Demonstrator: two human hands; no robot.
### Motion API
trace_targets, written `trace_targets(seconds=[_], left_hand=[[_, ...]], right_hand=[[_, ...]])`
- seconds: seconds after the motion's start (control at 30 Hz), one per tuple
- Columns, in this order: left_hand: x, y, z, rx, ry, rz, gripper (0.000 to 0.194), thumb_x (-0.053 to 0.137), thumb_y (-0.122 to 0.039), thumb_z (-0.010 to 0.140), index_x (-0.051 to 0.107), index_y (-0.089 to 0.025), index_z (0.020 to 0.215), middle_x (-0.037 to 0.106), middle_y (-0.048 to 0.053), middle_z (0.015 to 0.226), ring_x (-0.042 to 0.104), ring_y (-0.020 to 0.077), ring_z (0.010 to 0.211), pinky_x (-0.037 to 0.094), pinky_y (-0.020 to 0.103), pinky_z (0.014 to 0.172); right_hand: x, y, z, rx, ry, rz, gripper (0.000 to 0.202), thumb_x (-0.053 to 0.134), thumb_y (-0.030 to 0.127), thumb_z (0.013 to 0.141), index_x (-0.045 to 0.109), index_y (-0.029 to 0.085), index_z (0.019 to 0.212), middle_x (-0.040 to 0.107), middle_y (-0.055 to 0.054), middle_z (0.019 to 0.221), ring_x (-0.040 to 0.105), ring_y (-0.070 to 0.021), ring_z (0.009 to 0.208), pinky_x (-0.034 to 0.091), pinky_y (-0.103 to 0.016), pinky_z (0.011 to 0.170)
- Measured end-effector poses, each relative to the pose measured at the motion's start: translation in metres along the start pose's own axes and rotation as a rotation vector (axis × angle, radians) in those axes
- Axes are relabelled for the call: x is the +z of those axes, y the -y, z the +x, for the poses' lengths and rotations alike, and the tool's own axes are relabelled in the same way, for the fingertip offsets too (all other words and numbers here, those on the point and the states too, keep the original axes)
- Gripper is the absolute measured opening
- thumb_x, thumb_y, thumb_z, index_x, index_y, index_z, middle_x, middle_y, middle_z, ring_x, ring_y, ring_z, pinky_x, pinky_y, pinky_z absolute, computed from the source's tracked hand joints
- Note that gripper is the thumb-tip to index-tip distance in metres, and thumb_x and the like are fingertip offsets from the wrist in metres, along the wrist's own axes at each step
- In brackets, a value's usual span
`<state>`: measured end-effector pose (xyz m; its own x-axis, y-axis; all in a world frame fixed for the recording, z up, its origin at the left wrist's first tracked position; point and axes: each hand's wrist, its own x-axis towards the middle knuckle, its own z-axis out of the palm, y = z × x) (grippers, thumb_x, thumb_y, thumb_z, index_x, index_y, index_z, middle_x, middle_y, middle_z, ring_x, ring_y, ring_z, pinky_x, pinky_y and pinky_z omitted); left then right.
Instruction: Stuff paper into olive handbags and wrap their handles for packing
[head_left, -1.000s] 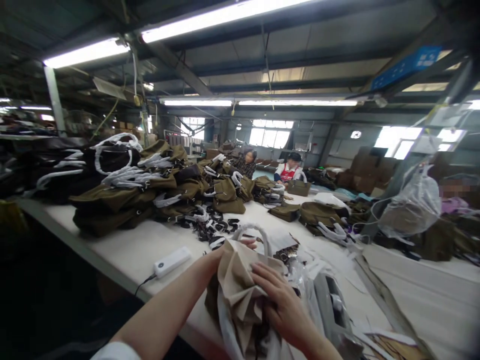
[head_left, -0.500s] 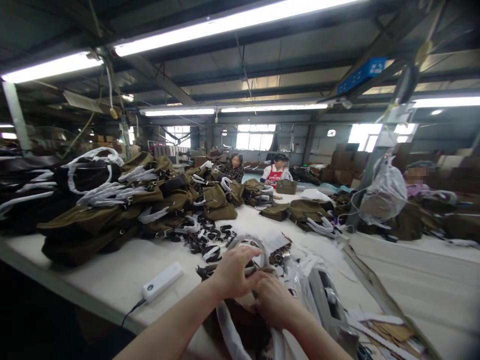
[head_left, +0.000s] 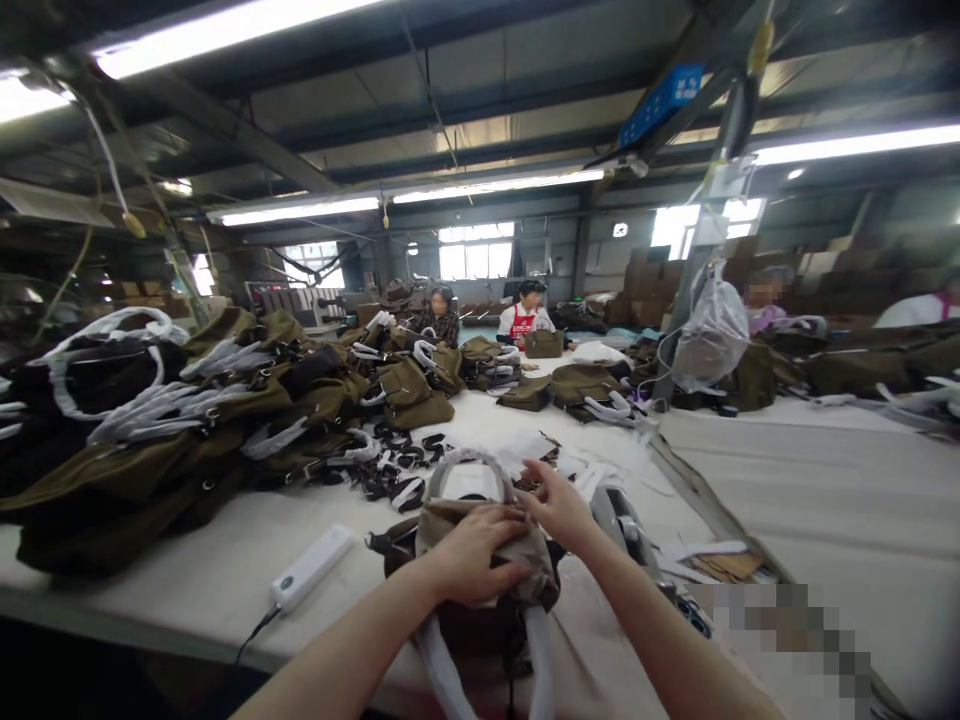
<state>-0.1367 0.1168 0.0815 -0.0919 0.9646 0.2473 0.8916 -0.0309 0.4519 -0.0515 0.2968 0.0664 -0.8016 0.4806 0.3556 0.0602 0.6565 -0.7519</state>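
Observation:
A brown-olive bag with white-wrapped handles stands at the table's near edge, its beige cloth top uppermost. My left hand lies flat on that cloth with the fingers spread, holding nothing. My right hand is at the bag's right rear edge, fingers apart, with nothing visible in it. Behind the cloth rises a white-wrapped loop handle. A grey device is just right of my right hand.
Piled olive bags cover the left side. Black straps lie behind the bag. A white power bank with a cable is at left. A pole with a plastic bag stands at right. People sit across the table.
My hands have come apart. The left now rests flat on the beige cloth, and the right has moved to its right rear side. The view has shifted right.

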Motion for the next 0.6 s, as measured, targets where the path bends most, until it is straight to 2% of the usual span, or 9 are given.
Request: trace_targets(seconds=[0.07,0.13,0.2,0.27,0.33,0.4,0.47,0.6], left_hand=[[0.000,-0.003,-0.001,-0.026,-0.001,0.018,0.053,0.063,-0.042,0.082,0.055,-0.024,0.131,0.053,0.009,0.139,0.042,0.0278,0.133,0.027,0.044,0.116],[0.001,-0.003,-0.004,-0.044,0.006,0.024,0.052,0.061,-0.042,0.084,0.054,-0.024,0.132,0.051,0.009,0.140,0.041,0.0276,0.133,0.028,0.044,0.115],[0.003,-0.002,-0.010,-0.048,0.030,0.018,0.054,0.056,-0.044,0.088,0.049,-0.023,0.137,0.045,0.009,0.146,0.037,0.0264,0.136,0.026,0.043,0.117],[0.005,-0.001,-0.016,-0.067,0.064,-0.002,0.059,0.051,-0.048,0.090,0.042,-0.021,0.142,0.037,0.009,0.151,0.031,0.0259,0.140,0.023,0.042,0.118],[0.008,-0.001,-0.019,-0.107,0.087,-0.024,0.071,0.056,-0.054,0.086,0.038,-0.019,0.144,0.035,0.012,0.152,0.031,0.0277,0.140,0.025,0.041,0.118],[0.010,0.002,-0.019,-0.152,0.086,-0.050,0.075,0.062,-0.057,0.080,0.043,-0.018,0.141,0.043,0.014,0.146,0.040,0.0297,0.134,0.030,0.042,0.114],[0.012,0.008,-0.016,-0.217,0.067,-0.100,0.068,0.063,-0.058,0.078,0.051,-0.021,0.134,0.054,0.012,0.136,0.050,0.0298,0.125,0.036,0.042,0.109],[0.017,0.036,-0.004,-0.413,0.044,-0.420,0.054,0.057,-0.060,0.082,0.063,-0.020,0.117,0.068,0.007,0.114,0.061,0.0272,0.108,0.045,0.040,0.098]], right_hand=[[0.013,0.007,0.017,-0.004,0.123,-0.029,0.034,0.061,0.034,0.078,0.064,0.017,0.108,0.072,-0.005,0.097,0.056,-0.0129,0.062,0.046,-0.028,0.066],[0.024,0.010,0.036,0.005,0.189,-0.016,0.020,0.062,0.036,0.080,0.068,0.018,0.085,0.072,-0.002,0.078,0.057,-0.0136,0.064,0.044,-0.025,0.064],[0.031,0.006,0.054,0.056,0.199,0.012,0.023,0.059,0.036,0.084,0.065,0.016,0.073,0.070,-0.002,0.068,0.058,-0.0135,0.063,0.042,-0.024,0.060],[0.035,-0.004,0.069,0.137,0.189,0.042,0.030,0.054,0.037,0.090,0.064,0.014,0.073,0.069,-0.004,0.066,0.057,-0.0119,0.056,0.041,-0.023,0.055],[0.036,-0.014,0.077,0.208,0.161,0.065,0.035,0.049,0.041,0.094,0.063,0.013,0.077,0.068,-0.003,0.066,0.055,-0.0100,0.050,0.041,-0.023,0.050],[0.037,-0.022,0.077,0.239,0.133,0.074,0.039,0.046,0.046,0.095,0.062,0.012,0.082,0.068,-0.003,0.068,0.053,-0.0089,0.047,0.041,-0.022,0.049],[0.034,-0.024,0.072,0.235,0.115,0.065,0.042,0.043,0.048,0.096,0.063,0.012,0.086,0.069,-0.004,0.072,0.054,-0.0091,0.048,0.042,-0.023,0.051],[0.016,-0.024,0.047,0.180,0.046,-0.062,0.040,0.048,0.052,0.091,0.063,0.015,0.092,0.071,-0.007,0.085,0.062,-0.0142,0.067,0.043,-0.025,0.062]])
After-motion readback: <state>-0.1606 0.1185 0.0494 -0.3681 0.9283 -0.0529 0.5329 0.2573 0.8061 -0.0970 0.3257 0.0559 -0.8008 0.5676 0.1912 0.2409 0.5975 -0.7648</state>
